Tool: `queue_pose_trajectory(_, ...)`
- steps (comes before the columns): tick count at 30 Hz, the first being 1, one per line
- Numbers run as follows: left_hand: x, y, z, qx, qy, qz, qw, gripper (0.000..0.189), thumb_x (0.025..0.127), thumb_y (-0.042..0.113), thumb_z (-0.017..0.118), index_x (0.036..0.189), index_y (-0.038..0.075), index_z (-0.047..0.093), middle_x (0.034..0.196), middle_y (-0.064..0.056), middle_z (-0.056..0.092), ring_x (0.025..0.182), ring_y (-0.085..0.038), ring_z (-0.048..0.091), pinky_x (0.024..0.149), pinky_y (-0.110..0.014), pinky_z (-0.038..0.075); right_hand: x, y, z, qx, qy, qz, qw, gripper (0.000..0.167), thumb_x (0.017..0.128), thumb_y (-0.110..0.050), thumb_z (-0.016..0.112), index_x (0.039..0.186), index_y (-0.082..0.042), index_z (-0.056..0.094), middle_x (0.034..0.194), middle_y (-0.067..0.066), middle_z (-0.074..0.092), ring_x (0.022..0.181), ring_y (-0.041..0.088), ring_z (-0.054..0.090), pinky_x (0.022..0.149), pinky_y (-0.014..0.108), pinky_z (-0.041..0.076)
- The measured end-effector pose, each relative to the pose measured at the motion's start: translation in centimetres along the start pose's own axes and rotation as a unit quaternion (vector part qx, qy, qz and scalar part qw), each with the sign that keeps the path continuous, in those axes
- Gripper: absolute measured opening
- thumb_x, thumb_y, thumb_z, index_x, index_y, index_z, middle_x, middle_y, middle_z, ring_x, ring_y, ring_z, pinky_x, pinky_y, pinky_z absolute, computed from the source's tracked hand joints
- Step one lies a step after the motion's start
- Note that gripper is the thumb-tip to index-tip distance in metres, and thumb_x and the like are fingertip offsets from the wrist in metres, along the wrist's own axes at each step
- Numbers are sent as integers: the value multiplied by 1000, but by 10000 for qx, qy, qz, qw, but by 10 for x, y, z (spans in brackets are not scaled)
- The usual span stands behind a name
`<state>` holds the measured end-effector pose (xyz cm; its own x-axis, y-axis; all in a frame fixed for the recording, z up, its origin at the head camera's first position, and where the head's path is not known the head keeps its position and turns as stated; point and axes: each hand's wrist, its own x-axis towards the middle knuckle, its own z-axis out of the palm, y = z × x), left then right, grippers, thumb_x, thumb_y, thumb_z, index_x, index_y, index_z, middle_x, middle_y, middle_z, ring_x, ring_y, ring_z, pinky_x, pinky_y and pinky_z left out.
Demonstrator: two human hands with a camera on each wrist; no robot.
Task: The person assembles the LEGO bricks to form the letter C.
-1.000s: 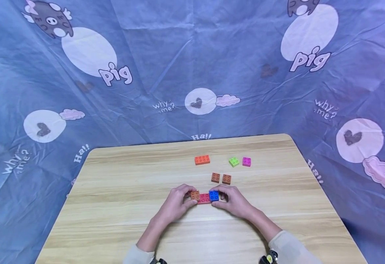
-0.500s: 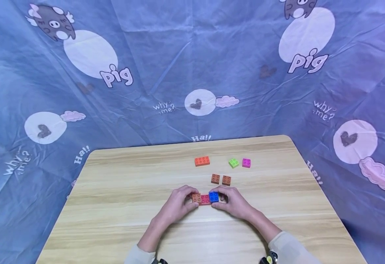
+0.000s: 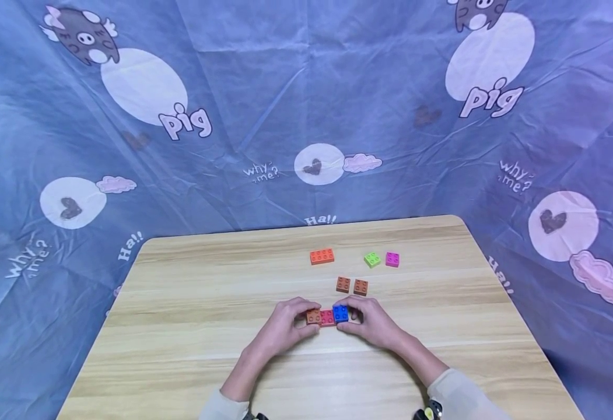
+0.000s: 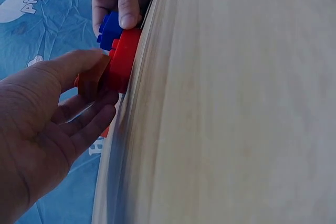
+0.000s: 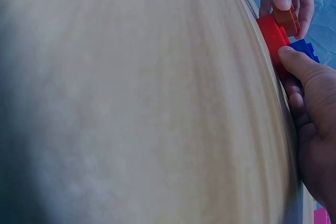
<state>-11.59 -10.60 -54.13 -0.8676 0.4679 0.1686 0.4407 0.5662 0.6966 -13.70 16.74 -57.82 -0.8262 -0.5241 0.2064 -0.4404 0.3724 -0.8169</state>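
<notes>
A red building brick [image 3: 326,318] lies on the table between both hands. My left hand [image 3: 284,326] pinches a brown brick [image 3: 313,317] between thumb and fingers at the red brick's left end. In the left wrist view this brown brick [image 4: 92,80] looks tilted against the studded top of the red brick [image 4: 125,59]. On the right end sits a blue brick [image 3: 340,314], pinched by my right hand [image 3: 371,321]. The right wrist view shows that thumb against the side of the red brick [image 5: 273,38], close to the blue brick [image 5: 304,49].
Beyond the hands, two brown bricks [image 3: 343,284] lie side by side. Farther back are an orange brick [image 3: 322,256], a lime green brick [image 3: 372,259] and a magenta brick [image 3: 392,259]. A blue printed cloth [image 3: 306,116] hangs behind the wooden table [image 3: 206,280].
My left hand has shifted slightly right and nearer with the brown brick, which now lines up over the red brick's left end. My right hand keeps its hold on the blue brick.
</notes>
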Motion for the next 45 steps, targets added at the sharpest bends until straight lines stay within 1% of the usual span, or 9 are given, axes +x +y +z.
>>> queue_pose_trajectory(4, 0, -1, 2, -65, 52, -90, 9999, 41, 92, 24, 84, 129, 10, 74, 118, 2, 76, 110, -14, 71, 102, -35, 59, 0, 0, 0, -10, -24, 35, 10000, 41, 88, -23, 87, 126, -17, 73, 113, -5, 74, 83, 7, 61, 69, 24, 56)
queue_pose_trajectory(9, 0, 0, 2, -126, 90, -212, 9997, 38, 92, 24, 84, 128, 12, 75, 120, 2, 76, 113, -16, 71, 103, -36, 58, 0, -2, -1, 1, -64, 143, 9999, 41, 88, -24, 88, 126, -19, 73, 114, -7, 73, 83, 8, 61, 70, 25, 55)
queue_pose_trajectory(17, 2, 0, 2, -200, 93, -365, 9991, 35, 92, 25, 84, 124, 12, 77, 118, 3, 77, 112, -15, 71, 102, -36, 58, 1, -3, -2, 36, -84, 125, 9999, 40, 89, -25, 87, 126, -17, 73, 112, -6, 73, 82, 8, 60, 69, 25, 55)
queue_pose_trajectory(26, 5, 1, 0, -241, 14, -475, 9986, 33, 92, 23, 85, 122, 11, 78, 117, 2, 77, 109, -14, 71, 99, -34, 59, 1, 1, -1, -9, 2, -26, 10000, 39, 88, -22, 87, 125, -16, 74, 107, -7, 73, 78, 6, 58, 65, 23, 54)
queue_pose_trajectory(34, 11, 1, -2, -221, -114, -493, 9985, 35, 92, 22, 85, 124, 12, 77, 116, 3, 77, 109, -13, 70, 101, -35, 58, 2, -1, -2, 20, 6, 132, 9999, 39, 89, -24, 87, 125, -17, 73, 111, -7, 73, 80, 6, 59, 67, 24, 54)
queue_pose_trajectory(37, 12, 0, -3, -269, -164, -560, 9979, 35, 91, 23, 85, 124, 13, 77, 116, 5, 76, 106, -11, 69, 98, -33, 58, 2, -1, -2, 9, 2, 170, 9999, 39, 89, -24, 87, 125, -17, 73, 107, -8, 72, 78, 6, 58, 66, 24, 53)
queue_pose_trajectory(39, 12, -1, -2, -397, -169, -619, 9971, 34, 91, 23, 85, 123, 14, 78, 114, 5, 76, 101, -9, 68, 92, -30, 59, 2, -1, -2, 7, 7, 175, 9998, 39, 89, -24, 88, 125, -17, 73, 105, -9, 72, 78, 6, 57, 66, 24, 53)
queue_pose_trajectory(41, 11, -4, -1, -633, -174, -737, 9951, 33, 91, 23, 86, 122, 15, 77, 110, 5, 76, 94, -7, 68, 85, -27, 60, 2, -1, -2, 4, 14, 178, 9998, 39, 89, -24, 88, 124, -17, 74, 103, -10, 71, 77, 6, 57, 65, 23, 53)
queue_pose_trajectory(45, 9, -10, 2, -1151, -141, -1021, 9880, 33, 89, 22, 87, 120, 16, 77, 100, 6, 75, 82, -6, 68, 74, -24, 60, 2, -1, -1, 17, 20, 181, 9998, 39, 89, -25, 88, 124, -17, 74, 104, -10, 71, 77, 6, 57, 66, 24, 53)
